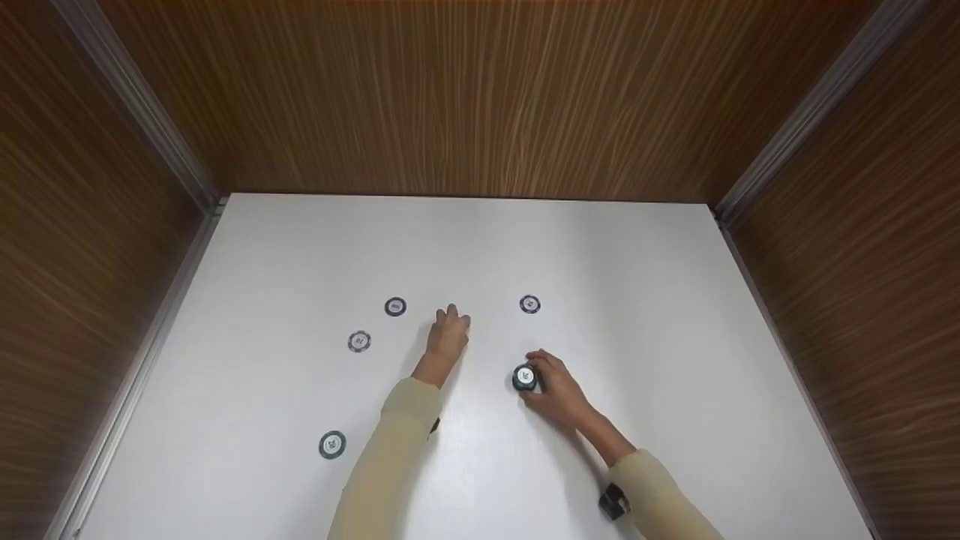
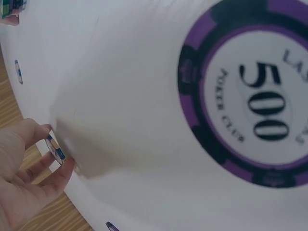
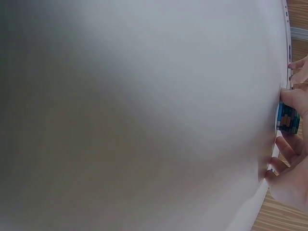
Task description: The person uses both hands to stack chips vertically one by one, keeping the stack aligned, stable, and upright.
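Note:
My left hand [image 1: 448, 334] is near the middle of the white table. In the left wrist view the left hand [image 2: 33, 178] pinches a poker chip [image 2: 55, 150] with blue, white and orange on it, tilted on edge; in the head view that chip is hidden. My right hand [image 1: 559, 390] has its thumb and fingers around the right side of a stack of poker chips [image 1: 525, 376], green-rimmed on top. The right wrist view shows this stack [image 3: 288, 119] standing upright between the right thumb and fingers.
Loose chips lie flat: a purple-and-black one [image 1: 395, 306] marked 500, a grey-rimmed one [image 1: 359, 341] and a green one [image 1: 332, 445] at left, and a dark-rimmed one [image 1: 530, 304] beyond the stack. Wood-grain panels [image 1: 450, 97] wall the table at back and sides.

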The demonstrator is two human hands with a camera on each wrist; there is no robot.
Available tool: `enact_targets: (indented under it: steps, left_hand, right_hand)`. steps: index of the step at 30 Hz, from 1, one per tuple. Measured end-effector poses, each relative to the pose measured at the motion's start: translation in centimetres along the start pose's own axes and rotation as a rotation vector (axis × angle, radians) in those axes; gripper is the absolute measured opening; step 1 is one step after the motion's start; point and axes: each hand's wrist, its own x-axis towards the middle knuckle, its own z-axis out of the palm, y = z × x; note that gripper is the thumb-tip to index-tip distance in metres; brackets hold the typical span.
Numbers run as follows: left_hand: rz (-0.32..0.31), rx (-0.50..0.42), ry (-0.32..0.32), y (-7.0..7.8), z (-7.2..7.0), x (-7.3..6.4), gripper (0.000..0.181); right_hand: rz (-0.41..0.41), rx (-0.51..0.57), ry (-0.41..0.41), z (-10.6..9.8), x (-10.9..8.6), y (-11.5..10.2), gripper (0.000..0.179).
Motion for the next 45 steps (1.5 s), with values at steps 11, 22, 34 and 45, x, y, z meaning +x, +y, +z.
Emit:
enact_targets:
  steps: [11, 22, 34, 45]
  left_hand:
    - [-0.029, 0.007, -0.067, 0.2, -0.2, -0.1, 0.014]
    - [0.001, -0.004, -0.032, -0.2, -0.6, -0.5, 0.015]
    - [-0.022, -0.095, -0.151, 0.9, -1.8, -1.1, 0.025]
    - [-0.003, -0.16, -0.115, 1.7, -2.3, -1.2, 0.021]
  right_hand:
    - [-0.055, 0.01, 0.015, -0.1, 0.0, 0.3, 0.05]
    - [-0.017, 0.028, -0.012, -0.1, -0.4, 0.1, 0.048]
    - [-0.03, 0.024, 0.0, -0.2, -0.3, 0.0, 0.046]
    - [-0.053, 0.012, -0.002, -0.1, 0.1, 0.0, 0.048]
